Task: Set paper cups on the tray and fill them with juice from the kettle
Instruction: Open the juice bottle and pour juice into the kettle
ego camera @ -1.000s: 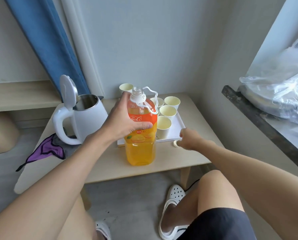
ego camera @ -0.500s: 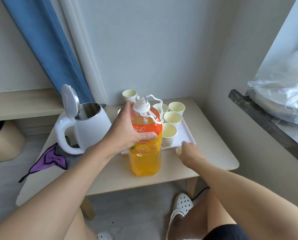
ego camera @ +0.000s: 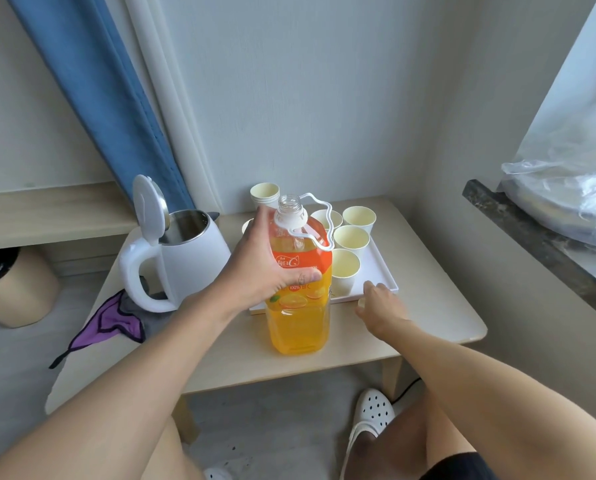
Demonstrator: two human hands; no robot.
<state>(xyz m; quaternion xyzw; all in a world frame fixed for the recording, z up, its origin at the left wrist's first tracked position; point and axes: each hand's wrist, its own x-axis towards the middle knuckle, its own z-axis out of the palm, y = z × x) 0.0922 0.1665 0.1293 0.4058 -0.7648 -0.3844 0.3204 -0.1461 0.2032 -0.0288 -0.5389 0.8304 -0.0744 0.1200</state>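
Left hand (ego camera: 272, 261) grips the uncapped juice bottle (ego camera: 300, 323); right hand (ego camera: 381, 306) rests beside the tray (ego camera: 386, 275), grasp unclear.

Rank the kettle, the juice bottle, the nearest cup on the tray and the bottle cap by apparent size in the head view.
1-2. kettle and juice bottle: too close to rank; kettle wider, bottle taller and nearer.
3. nearest cup.
4. bottle cap.

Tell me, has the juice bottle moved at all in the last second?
No. The bottle stands at the same spot against the front edge of the tray, beside the kettle, left hand gripping it; only the view shifted.
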